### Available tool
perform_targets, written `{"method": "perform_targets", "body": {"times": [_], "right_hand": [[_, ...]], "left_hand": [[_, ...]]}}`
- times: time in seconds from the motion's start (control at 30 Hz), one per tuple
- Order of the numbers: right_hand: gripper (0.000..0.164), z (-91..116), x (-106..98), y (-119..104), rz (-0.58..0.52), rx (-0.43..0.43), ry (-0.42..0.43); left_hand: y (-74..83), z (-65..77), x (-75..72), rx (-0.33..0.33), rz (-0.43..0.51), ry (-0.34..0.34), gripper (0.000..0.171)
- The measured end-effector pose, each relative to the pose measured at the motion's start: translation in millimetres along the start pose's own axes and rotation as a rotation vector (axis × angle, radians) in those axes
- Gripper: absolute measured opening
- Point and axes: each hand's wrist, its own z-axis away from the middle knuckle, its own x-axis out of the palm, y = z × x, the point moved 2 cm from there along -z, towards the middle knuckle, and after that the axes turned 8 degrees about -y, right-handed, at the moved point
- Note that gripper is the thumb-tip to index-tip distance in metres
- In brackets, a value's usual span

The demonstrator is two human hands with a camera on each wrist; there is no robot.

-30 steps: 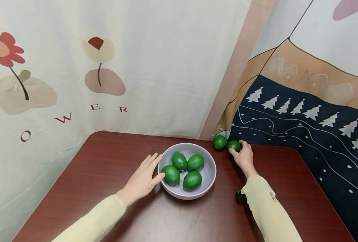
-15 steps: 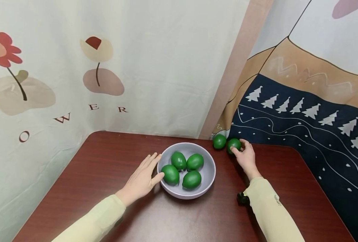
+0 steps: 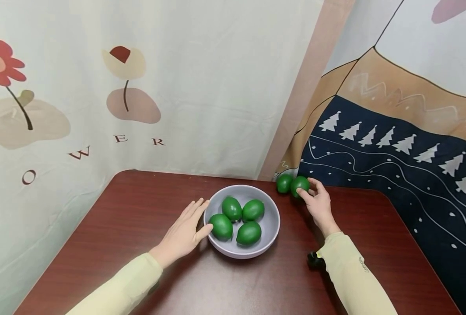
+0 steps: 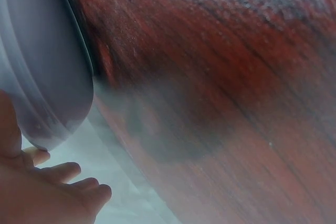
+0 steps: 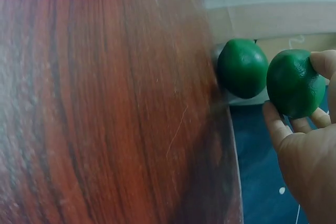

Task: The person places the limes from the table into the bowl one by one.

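Observation:
My right hand [image 3: 319, 204] grips a green lime [image 3: 299, 187] near the table's back edge; in the right wrist view, thumb and fingers wrap around this lime [image 5: 295, 84]. Just left of it sits a second lime [image 3: 284, 183], also seen as the neighbouring lime [image 5: 242, 68]. A pale grey-purple bowl [image 3: 273, 227] stands mid-table with several limes [image 3: 249, 233] inside. My left hand [image 3: 183, 232] lies with straight fingers against the bowl's left rim. The left wrist view shows the bowl's outer wall [image 4: 50, 51] with the left hand's fingers [image 4: 58, 173] close to it.
The dark red wooden table [image 3: 110, 227] has rounded back corners. A white curtain [image 3: 217, 87] with printed flowers hangs behind it, and a dark blue cloth [image 3: 374, 153] with white trees hangs at the right. A black device [image 3: 314, 260] sits at the right wrist.
My right hand has taken hold of the lime and raised it slightly, shifting it left until it partly overlaps the other lime in view. The left hand and bowl stay put.

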Motion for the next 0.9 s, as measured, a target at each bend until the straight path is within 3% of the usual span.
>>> {"method": "perform_targets", "body": {"times": [0.67, 0.9], "right_hand": [[0.055, 15.8, 19.7, -24.8, -0.075, -0.032, -0.060], [0.054, 20.0, 27.7, -31.0, -0.125, -0.094, -0.076]], "left_hand": [[-2.1, 1.0, -0.2, 0.001, 0.004, -0.003, 0.069], [-2.5, 0.1, 0.2, 0.007, 0.001, 0.003, 0.069]]}}
